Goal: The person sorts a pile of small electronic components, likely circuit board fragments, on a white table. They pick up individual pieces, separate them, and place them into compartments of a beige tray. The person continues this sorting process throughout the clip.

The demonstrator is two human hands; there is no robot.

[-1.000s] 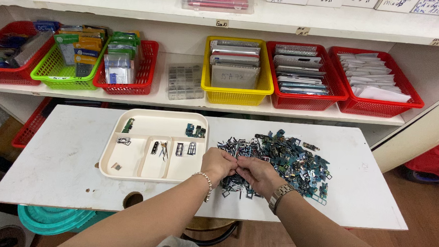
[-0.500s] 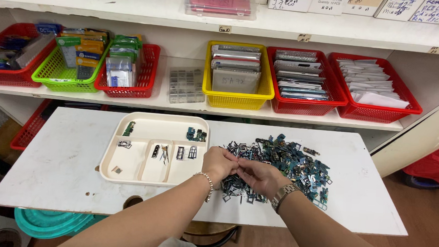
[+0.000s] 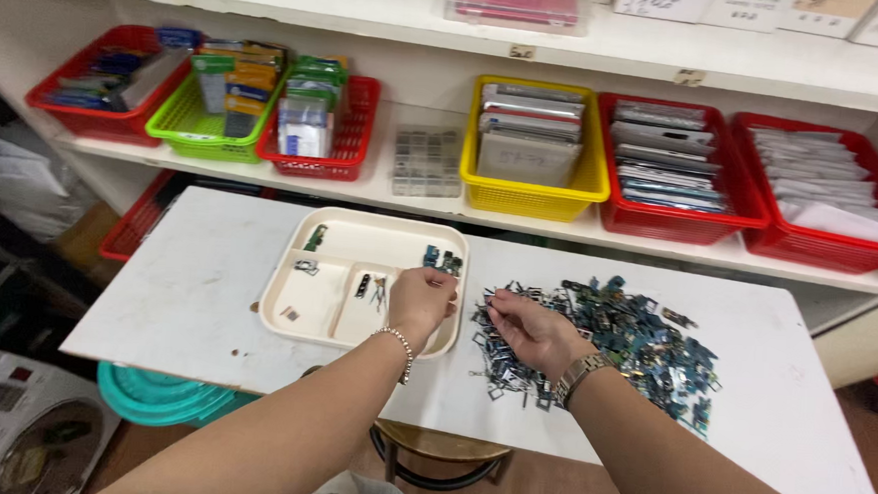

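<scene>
Hands over the tray edge and the parts pile on the counter.

Left hand [image 3: 422, 301] is curled above the right side of the cream tray [image 3: 287, 279], fingers bent inward; whether it grips anything cannot be told. A bead bracelet sits on that wrist. The tray has several compartments holding a few small parts, with a cluster of dark parts [image 3: 441, 260] in its upper right corner. Right hand [image 3: 530, 327], a watch on its wrist, lies just beside the tray, fingertips pinched on a small metal piece [image 3: 483, 304] at the left margin of the pile [image 3: 634, 342]. The pile of small blue, green and metal parts is spread across the white counter [image 3: 176, 293], right of the tray. Red, green and yellow baskets line the shelf [image 3: 382, 189] behind.
</scene>
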